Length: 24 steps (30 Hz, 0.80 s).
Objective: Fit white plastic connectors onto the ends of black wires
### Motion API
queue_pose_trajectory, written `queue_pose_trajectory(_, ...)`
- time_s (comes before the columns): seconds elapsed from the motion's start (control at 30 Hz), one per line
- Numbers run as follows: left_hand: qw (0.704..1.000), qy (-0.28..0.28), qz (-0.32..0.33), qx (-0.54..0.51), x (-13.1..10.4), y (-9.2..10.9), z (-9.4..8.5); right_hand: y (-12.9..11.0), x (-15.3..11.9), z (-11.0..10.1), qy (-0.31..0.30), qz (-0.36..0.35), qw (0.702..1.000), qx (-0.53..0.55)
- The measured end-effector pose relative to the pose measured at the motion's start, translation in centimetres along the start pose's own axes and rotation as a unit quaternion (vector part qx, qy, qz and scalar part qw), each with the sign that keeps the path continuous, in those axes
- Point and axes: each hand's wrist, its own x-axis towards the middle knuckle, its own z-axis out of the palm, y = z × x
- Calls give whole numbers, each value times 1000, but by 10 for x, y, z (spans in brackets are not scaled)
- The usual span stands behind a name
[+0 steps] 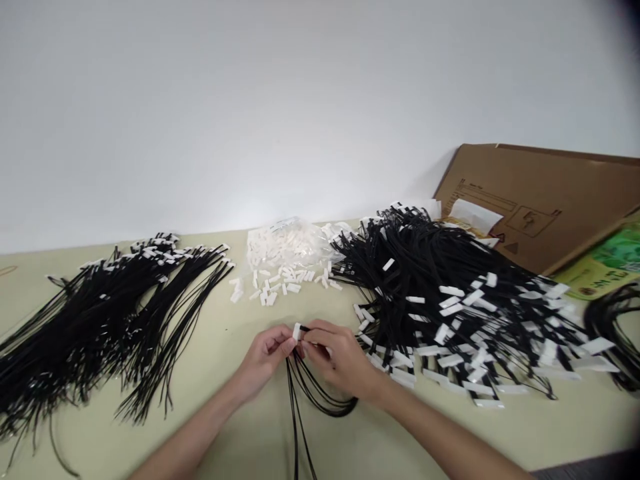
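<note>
My left hand (pixel 273 351) pinches a small white plastic connector (pixel 297 331) at the front middle of the table. Opposite it, my right hand (pixel 337 353) has its fingers closed on a black cable (pixel 306 329) whose end meets the connector's upper right side. I cannot tell how far the end is in. More black cables (pixel 320 400) hang below the two hands, some looping to the right and others running down toward the front edge. The fingers hide part of the connector and the other cable ends.
Loose white connectors (pixel 273 287) lie before a clear plastic bag (pixel 295 243) of them. A bundle of black cables with white ends (pixel 115 320) spreads left; a larger pile with white tags (pixel 430 267) lies right. Behind it lean a cardboard box (pixel 530 200) and a green-yellow package (pixel 610 263).
</note>
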Motion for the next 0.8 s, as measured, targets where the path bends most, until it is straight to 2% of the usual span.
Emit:
queue_pose_trajectory(0.1, 998, 12, -17, -56, -1, 4, 1, 4, 2, 0, 18, 16, 999, 23)
queue_pose_trajectory(0.2, 990, 28, -40, -129, -1, 7, 0, 9, 3, -2, 46, 5, 999, 2)
queue_pose_trajectory(0.43, 958, 121, -38, -257, 5, 2, -13, 26, 2, -15, 112, -48, 979, -166)
queue_pose_trajectory(0.6, 945, 152, -41, -286, 12, -6, -21, 23, 4, -18, 141, -45, 975, -166)
queue_pose_trajectory(0.8, 940, 165, -55, -293, 12, -9, -24, 8, 3, -13, 141, -20, 975, -171)
